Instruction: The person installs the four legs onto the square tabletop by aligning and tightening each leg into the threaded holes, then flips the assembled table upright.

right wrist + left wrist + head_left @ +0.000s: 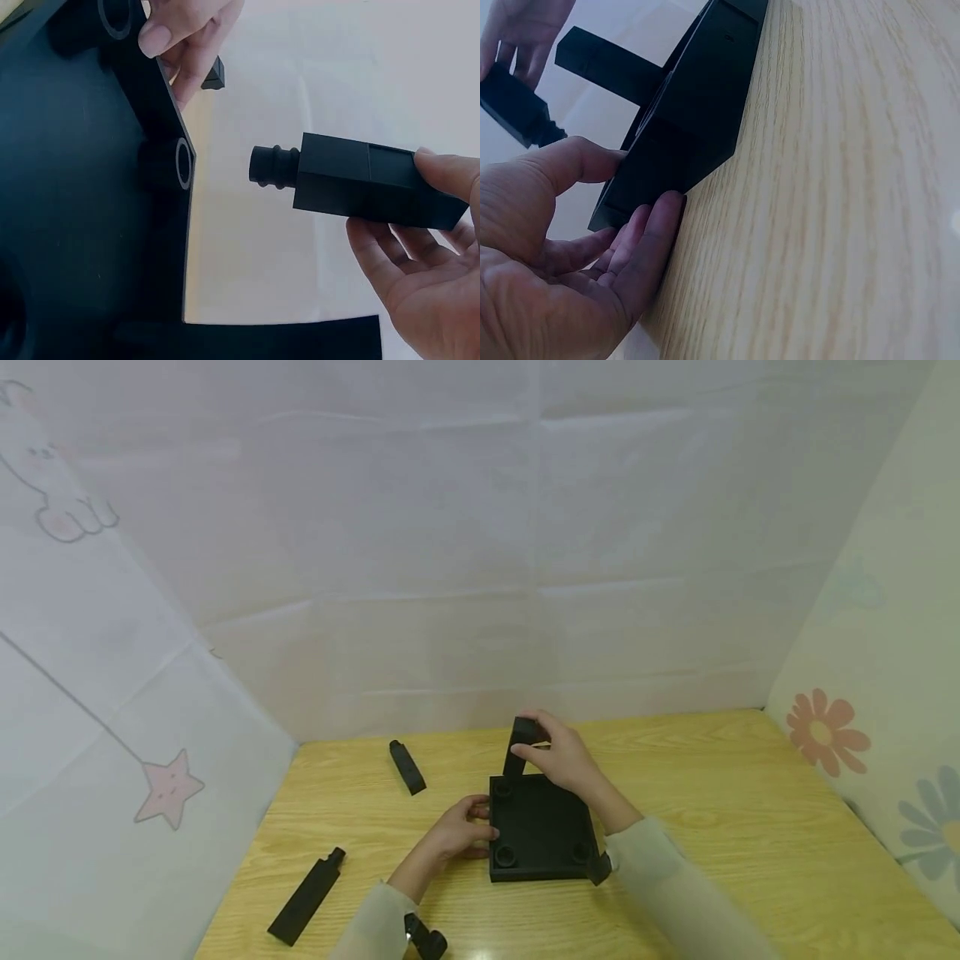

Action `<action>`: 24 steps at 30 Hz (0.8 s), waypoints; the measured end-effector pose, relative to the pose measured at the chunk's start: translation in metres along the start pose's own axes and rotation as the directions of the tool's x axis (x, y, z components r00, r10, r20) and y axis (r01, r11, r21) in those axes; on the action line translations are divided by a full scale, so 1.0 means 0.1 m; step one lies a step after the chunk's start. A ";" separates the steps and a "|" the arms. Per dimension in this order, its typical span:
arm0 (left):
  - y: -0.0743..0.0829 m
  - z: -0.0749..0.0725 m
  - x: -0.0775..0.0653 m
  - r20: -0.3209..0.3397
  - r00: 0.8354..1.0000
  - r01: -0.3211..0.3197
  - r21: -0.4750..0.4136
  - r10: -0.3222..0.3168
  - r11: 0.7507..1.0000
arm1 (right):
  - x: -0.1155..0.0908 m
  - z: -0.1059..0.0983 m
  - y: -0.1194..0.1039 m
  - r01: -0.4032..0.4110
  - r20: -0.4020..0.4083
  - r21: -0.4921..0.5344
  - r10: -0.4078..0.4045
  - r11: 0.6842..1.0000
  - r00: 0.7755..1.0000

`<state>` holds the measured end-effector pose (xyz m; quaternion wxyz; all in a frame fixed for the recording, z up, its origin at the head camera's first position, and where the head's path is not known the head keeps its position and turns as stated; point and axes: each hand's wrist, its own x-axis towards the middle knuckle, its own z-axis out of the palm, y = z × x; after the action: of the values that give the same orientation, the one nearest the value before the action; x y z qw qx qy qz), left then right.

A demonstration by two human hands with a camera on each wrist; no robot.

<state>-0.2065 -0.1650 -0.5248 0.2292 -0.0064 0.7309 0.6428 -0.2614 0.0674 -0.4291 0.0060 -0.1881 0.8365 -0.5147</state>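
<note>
A square black panel (pixel 542 827) with a raised rim and round corner sockets (pixel 182 163) lies on the wooden table. My left hand (pixel 459 831) grips its left edge, thumb over the rim and fingers at the side and underneath. My right hand (pixel 558 758) holds a black rectangular leg (pixel 360 180) by its plain end. The leg's ridged peg (pixel 274 166) points at a socket, apart from it, near the panel's back left corner. Another black leg (pixel 607 64) sticks up from the panel; my right hand and arm hide it in the head view.
Two more black legs lie left of the panel: one leg (pixel 407 767) toward the back, the other leg (pixel 306 897) nearer the front left. Pale patterned cloth (pixel 480 568) walls the table (pixel 697 793) at the back and sides. Black cameras sit at both wrists.
</note>
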 end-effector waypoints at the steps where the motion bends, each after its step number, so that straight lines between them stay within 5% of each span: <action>1: 0.00 0.00 0.00 -0.001 1.000 0.000 0.002 0.000 1.000 | 0.01 0.02 0.01 -0.002 0.006 -0.003 0.002 1.000 1.000; 24: 0.00 0.04 -0.02 -0.007 1.000 0.007 -0.015 -0.007 1.000 | 0.17 0.35 0.12 0.043 0.076 -0.089 -0.036 0.995 0.996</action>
<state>-0.2029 -0.1615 -0.5241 0.2288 -0.0132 0.7268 0.6475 -0.2741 0.0365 -0.4523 0.0182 -0.2236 0.8542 -0.4691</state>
